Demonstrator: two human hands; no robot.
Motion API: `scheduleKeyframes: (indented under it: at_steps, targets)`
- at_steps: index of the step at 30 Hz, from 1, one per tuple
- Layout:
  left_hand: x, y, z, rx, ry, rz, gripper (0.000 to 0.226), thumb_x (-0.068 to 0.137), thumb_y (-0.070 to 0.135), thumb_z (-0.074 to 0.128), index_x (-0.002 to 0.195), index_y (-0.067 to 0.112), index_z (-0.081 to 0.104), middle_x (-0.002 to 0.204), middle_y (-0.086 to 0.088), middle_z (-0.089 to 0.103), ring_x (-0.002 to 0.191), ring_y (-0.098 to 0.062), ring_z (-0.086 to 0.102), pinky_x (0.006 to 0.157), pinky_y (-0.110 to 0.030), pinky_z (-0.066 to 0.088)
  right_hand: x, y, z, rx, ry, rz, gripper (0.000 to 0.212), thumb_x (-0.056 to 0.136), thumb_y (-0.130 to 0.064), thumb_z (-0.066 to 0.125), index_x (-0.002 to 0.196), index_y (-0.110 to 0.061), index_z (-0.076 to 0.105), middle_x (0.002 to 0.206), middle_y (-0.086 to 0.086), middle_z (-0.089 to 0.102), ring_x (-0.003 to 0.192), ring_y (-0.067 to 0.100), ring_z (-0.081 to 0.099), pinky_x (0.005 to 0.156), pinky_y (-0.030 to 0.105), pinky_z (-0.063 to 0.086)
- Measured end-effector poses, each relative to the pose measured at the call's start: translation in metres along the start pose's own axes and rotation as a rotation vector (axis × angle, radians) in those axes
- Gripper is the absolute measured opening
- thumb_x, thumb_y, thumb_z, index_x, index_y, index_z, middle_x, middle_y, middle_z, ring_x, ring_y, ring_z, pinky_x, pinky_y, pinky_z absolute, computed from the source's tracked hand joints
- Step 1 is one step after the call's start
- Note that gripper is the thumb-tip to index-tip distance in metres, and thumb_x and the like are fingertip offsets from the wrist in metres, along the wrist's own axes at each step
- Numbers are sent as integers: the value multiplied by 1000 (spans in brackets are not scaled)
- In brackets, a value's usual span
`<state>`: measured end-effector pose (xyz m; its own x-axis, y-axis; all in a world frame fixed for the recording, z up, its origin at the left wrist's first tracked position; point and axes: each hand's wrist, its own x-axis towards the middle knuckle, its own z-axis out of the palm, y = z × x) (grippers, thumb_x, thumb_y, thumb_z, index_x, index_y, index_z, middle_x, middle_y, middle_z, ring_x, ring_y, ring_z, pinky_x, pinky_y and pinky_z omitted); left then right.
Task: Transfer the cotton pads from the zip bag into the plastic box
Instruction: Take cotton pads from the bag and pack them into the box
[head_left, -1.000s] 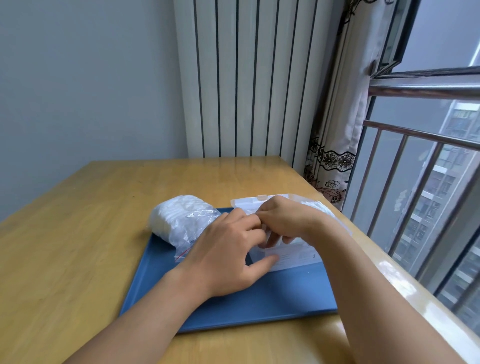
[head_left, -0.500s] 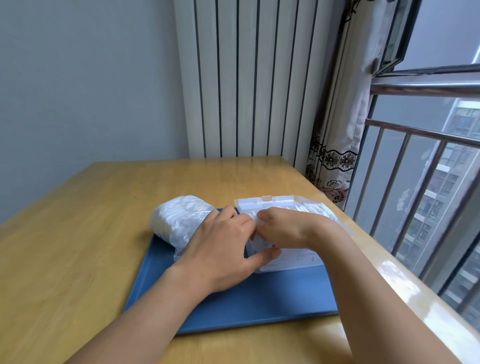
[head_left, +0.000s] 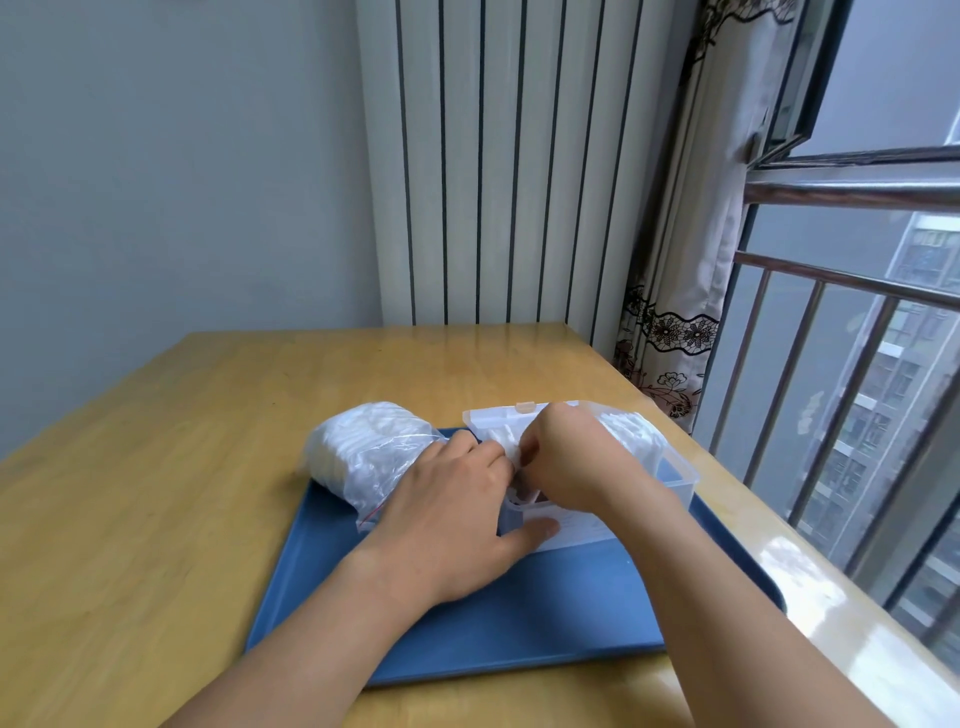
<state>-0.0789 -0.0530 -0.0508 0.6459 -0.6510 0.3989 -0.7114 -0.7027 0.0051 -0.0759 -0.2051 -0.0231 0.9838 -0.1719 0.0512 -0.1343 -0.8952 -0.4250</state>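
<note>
A clear zip bag (head_left: 363, 452) stuffed with white cotton pads lies on the left of a blue tray (head_left: 519, 623). To its right stands the clear plastic box (head_left: 680, 478), its lid (head_left: 498, 418) tipped open at the back. A row of cotton pads (head_left: 631, 434) fills the box's right part. My left hand (head_left: 447, 514) grips the box's left end, thumb on the front wall. My right hand (head_left: 571, 467) reaches into the box from above, fingers pinched on white pads at the left end. The box's inside under my hands is hidden.
The tray sits on a wooden table (head_left: 156, 493) whose right edge runs along a railed window (head_left: 831, 415). A white radiator (head_left: 493, 182) and a curtain (head_left: 685, 260) stand behind the table.
The box's lid and rim have come into view behind my hands. My right hand has shifted a little to the right over the box. My left hand keeps its hold on the box.
</note>
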Motion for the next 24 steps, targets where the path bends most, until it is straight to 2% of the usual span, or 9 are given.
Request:
scheduleKeyframes:
  at_steps: [5, 7, 10, 14, 17, 19, 21, 22, 24]
  targets:
    - [-3, 1, -5, -48, 26, -47, 48, 88, 73, 44, 101, 26, 47, 93, 13, 38, 101, -13, 41, 84, -25, 31, -17, 4, -32, 259, 108, -32, 9, 79, -17, 69, 84, -13, 73, 65, 5, 75, 54, 16, 68, 46, 19, 48]
    - [-4, 2, -6, -47, 45, -31, 49, 88, 73, 45, 100, 26, 48, 93, 13, 37, 100, -13, 41, 82, -25, 30, -20, 10, -39, 165, 118, 14, 21, 76, -25, 62, 71, -9, 75, 59, 3, 73, 58, 21, 70, 56, 28, 57]
    - [-1, -1, -1, -29, 46, 2, 50, 88, 74, 42, 104, 28, 49, 100, 14, 46, 102, -13, 40, 81, -25, 27, -20, 10, -35, 122, -79, 50, 24, 78, -26, 61, 68, -12, 78, 64, 0, 75, 71, 20, 74, 75, 35, 62]
    - [-2, -5, 0, -53, 19, 63, 45, 89, 71, 45, 108, 30, 45, 111, 14, 53, 100, -10, 39, 83, -23, 32, -14, 7, -24, 92, -124, -37, 22, 80, -25, 64, 75, -8, 77, 82, 13, 76, 61, 21, 58, 56, 29, 46]
    - [-2, -7, -9, -263, 201, 88, 43, 86, 65, 54, 105, 27, 63, 103, 14, 67, 91, -1, 53, 79, -23, 46, -23, 3, -33, 104, -17, -143, 15, 82, -19, 67, 73, -13, 77, 68, 2, 73, 52, 9, 59, 47, 18, 42]
    - [-2, -21, -22, -410, 528, 6, 35, 86, 55, 58, 94, 24, 70, 84, 18, 67, 73, 0, 52, 68, -17, 43, -32, -4, -39, 192, 97, -263, 13, 83, -14, 66, 76, -15, 77, 58, -4, 62, 45, 4, 49, 42, 11, 34]
    - [0, -51, -33, -434, 737, -207, 32, 87, 51, 57, 91, 23, 71, 78, 21, 63, 73, -8, 55, 67, -18, 39, -37, -14, -34, 315, 67, -414, 16, 80, -9, 68, 78, -18, 80, 56, -5, 50, 48, 8, 40, 47, 18, 33]
    - [-1, -71, -35, -404, 736, -352, 35, 86, 52, 57, 96, 22, 71, 86, 16, 67, 82, -14, 60, 72, -23, 42, -38, -20, -26, 313, 21, -486, 16, 79, -8, 70, 79, -20, 81, 58, -5, 48, 51, 9, 38, 51, 21, 32]
    - [-6, -108, -24, -403, 554, -635, 43, 85, 55, 60, 106, 18, 72, 106, 1, 72, 104, -25, 63, 84, -30, 44, -35, -25, -5, 168, -15, -581, 15, 81, -14, 73, 86, -25, 83, 66, -5, 50, 60, 10, 42, 58, 22, 35]
